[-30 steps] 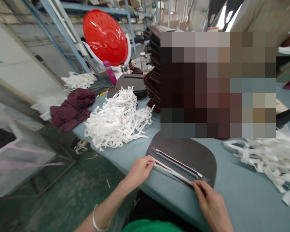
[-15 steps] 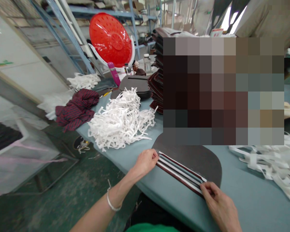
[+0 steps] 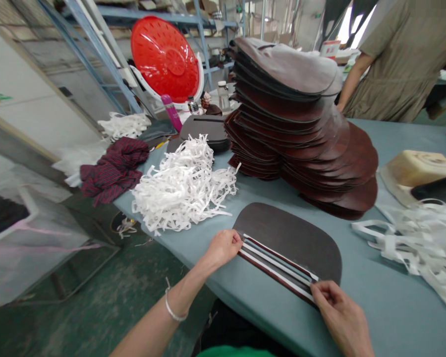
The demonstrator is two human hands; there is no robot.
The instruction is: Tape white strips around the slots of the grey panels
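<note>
A dark rounded leather panel lies flat before me, its back side apparently up. Along its near edge runs a narrow brown leather strip with white tape lines on it. My left hand pinches the strip's far left end, thumb against the fingers. At the strip's near right end, my right hand pinches the other end between thumb and fingers. The strip looks straight between the two hands. Whether it touches the panel along its whole length I cannot tell.
Behind the panel rises a tall, leaning stack of brown leather pieces. A heap of white tape strips lies left, and more white strips lie right, near a yellowish block. A co-worker stands across the blue-green table.
My view has shifted slightly. Both hands keep their pinch on the strip's ends, with hardly any movement. The stack, blurred out before, now shows clearly.
</note>
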